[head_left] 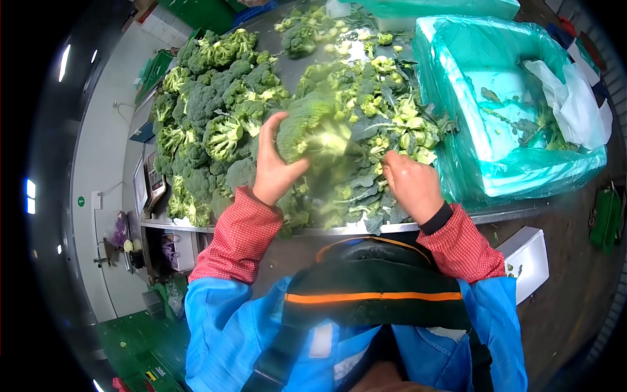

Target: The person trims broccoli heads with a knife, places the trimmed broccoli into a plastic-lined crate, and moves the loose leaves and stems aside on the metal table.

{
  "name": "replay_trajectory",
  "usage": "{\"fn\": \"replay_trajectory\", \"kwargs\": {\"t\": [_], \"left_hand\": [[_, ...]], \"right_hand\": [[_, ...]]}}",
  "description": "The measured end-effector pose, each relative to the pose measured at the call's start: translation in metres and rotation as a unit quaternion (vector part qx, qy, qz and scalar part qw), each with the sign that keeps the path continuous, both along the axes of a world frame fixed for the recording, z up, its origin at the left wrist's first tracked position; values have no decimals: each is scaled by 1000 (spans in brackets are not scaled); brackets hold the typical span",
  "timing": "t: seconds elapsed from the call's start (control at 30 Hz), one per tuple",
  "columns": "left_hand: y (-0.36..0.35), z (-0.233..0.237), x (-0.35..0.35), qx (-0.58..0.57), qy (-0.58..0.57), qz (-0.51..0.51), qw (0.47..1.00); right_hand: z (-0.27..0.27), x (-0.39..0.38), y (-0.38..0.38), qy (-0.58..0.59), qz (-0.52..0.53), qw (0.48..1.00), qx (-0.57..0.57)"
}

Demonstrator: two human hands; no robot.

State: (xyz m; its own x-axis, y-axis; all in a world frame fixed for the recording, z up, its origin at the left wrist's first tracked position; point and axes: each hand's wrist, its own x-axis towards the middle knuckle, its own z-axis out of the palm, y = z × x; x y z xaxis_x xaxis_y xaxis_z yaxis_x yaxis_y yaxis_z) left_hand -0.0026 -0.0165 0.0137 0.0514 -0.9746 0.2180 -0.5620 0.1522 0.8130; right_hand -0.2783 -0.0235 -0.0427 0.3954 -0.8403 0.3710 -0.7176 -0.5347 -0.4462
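My left hand point(277, 163) curves round a large broccoli head point(304, 127), thumb and fingers against its crown. The broccoli is tilted, its pale cut stem side facing right, and its edges are smeared by motion. My right hand point(413, 183) is closed just right of the stem, over the trimmings; whatever it grips is hidden by the fingers. Broccoli trimmings point(405, 124), leaves and stalk pieces, lie beneath and beyond both hands. To the left rises a pile of broccoli heads point(212, 98) on the metal table.
A crate lined with green plastic point(457, 130) stands at the right, with leaf scraps and a white bag point(575, 104) inside. Left of the pile is a scale point(151, 176). A white tub point(529, 261) sits below the table at right. Green crates point(140, 343) stand lower left.
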Motion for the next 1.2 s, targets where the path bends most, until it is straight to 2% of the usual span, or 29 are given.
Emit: {"fn": "replay_trajectory", "kwargs": {"t": [0.03, 0.07, 0.13, 0.17, 0.3, 0.33, 0.43, 0.6, 0.73, 0.87, 1.0, 1.2], "left_hand": [[-1, -2, 2, -31, -84, -7, 996], [2, 0, 3, -6, 3, 11, 1000], [2, 11, 4, 33, 177, 45, 983], [-1, 17, 6, 24, 169, 14, 985], [-8, 18, 5, 152, 148, 44, 976], [-10, 15, 6, 161, 121, 43, 979], [-11, 10, 5, 219, 141, 12, 966], [-16, 19, 10, 285, 90, -35, 954], [-16, 16, 21, 335, 137, -72, 929], [-15, 36, 9, 378, 159, -214, 887], [-21, 27, 12, 410, 144, -276, 857], [-22, 41, 1, 471, 90, -285, 830]], "right_hand": [[-14, -9, -2, 18, -24, 999, 28], [-35, -24, -6, 36, -47, 997, 55], [-23, -32, -6, 28, -74, 992, 99], [-19, -31, -7, -11, -70, 993, 93], [5, -9, -1, -91, -13, 996, 19], [7, -8, -3, -64, 9, 998, -3], [12, -9, -3, 8, 71, 995, -69], [11, -12, -11, 7, 90, 993, -81], [23, -19, -16, -14, 101, 989, -109], [33, -30, -24, -2, 138, 984, -116], [36, -34, -27, 7, 185, 975, -120], [26, -32, -25, 38, 189, 973, -123]]}}
